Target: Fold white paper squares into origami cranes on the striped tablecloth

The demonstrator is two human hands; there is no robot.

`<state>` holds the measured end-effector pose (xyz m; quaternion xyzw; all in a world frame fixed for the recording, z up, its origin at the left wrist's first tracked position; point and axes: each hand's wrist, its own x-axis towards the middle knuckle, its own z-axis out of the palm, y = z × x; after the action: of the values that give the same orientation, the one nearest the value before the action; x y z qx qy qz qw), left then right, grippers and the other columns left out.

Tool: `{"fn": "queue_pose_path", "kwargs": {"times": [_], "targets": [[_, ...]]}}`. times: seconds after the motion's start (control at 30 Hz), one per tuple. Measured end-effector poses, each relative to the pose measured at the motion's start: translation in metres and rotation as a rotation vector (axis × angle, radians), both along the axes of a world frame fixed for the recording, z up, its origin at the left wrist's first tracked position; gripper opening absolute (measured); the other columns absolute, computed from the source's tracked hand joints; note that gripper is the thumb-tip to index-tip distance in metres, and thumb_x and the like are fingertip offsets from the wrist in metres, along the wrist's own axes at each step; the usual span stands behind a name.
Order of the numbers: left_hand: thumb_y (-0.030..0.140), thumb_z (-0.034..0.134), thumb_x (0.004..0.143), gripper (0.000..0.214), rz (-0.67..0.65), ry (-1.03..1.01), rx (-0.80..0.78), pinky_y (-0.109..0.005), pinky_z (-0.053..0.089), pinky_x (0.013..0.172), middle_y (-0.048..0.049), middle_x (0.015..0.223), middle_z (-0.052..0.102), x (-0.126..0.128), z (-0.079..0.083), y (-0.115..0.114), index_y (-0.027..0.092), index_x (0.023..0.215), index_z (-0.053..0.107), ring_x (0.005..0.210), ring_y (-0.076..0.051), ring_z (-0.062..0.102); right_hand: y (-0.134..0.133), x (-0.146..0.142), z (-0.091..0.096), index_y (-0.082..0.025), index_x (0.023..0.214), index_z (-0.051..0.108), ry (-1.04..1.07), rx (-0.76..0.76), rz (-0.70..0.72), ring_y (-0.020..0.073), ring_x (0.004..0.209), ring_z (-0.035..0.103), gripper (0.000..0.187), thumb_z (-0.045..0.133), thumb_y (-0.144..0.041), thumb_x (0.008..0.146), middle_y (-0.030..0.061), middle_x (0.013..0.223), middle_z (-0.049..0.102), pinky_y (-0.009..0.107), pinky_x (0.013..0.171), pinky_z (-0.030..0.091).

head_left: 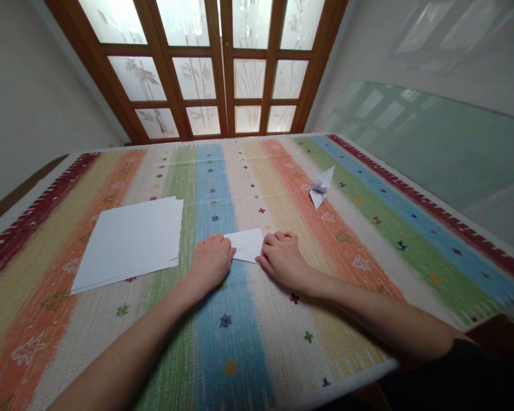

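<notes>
A folded piece of white paper (247,245) lies on the striped tablecloth in front of me, its middle showing between my two hands. My left hand (213,258) is closed over its left end, fingers curled and thumb at the near side. On the right end my right hand (284,255) is closed too, with fingertips bent down onto the paper. Both ends of the paper are hidden under the fingers. Left of my left hand rests a small stack of white paper sheets (131,242), with a torn right edge.
A folded paper crane (321,187) sits on the cloth farther off to the right. The colourful striped tablecloth (223,342) covers the table. A glass panel (437,148) leans along the right wall, and wooden doors (227,68) with frosted panes stand beyond the far edge.
</notes>
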<state>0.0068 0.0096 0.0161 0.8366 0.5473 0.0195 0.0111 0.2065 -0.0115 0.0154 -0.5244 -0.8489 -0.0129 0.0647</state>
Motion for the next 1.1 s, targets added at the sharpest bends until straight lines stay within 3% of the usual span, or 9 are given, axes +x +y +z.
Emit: {"fn": "queue_pose_path", "kwargs": {"times": [0.37, 1.1], "targets": [[0.028, 0.042, 0.097, 0.026, -0.002, -0.058, -0.008, -0.039, 0.047, 0.077, -0.0131, 0.092, 0.065, -0.0024, -0.0012, -0.0006, 0.016, 0.087, 0.062, 0.091, -0.028, 0.061, -0.0015, 0.0000, 0.0013, -0.017, 0.081, 0.071, 0.009, 0.012, 0.003, 0.0267, 0.095, 0.053, 0.027, 0.057, -0.036, 0.094, 0.0095, 0.097, 0.068, 0.044, 0.086, 0.030], [0.028, 0.041, 0.100, 0.026, 0.023, 0.075, 0.009, -0.040, 0.043, 0.077, -0.0148, 0.099, 0.066, 0.0031, 0.0008, -0.0059, 0.014, 0.095, 0.063, 0.097, -0.030, 0.060, -0.0017, -0.0003, 0.0033, -0.016, 0.083, 0.071, -0.009, -0.005, -0.002, 0.0274, 0.097, 0.054, 0.027, 0.056, -0.035, 0.095, 0.0101, 0.098, 0.068, 0.045, 0.087, 0.029]]}}
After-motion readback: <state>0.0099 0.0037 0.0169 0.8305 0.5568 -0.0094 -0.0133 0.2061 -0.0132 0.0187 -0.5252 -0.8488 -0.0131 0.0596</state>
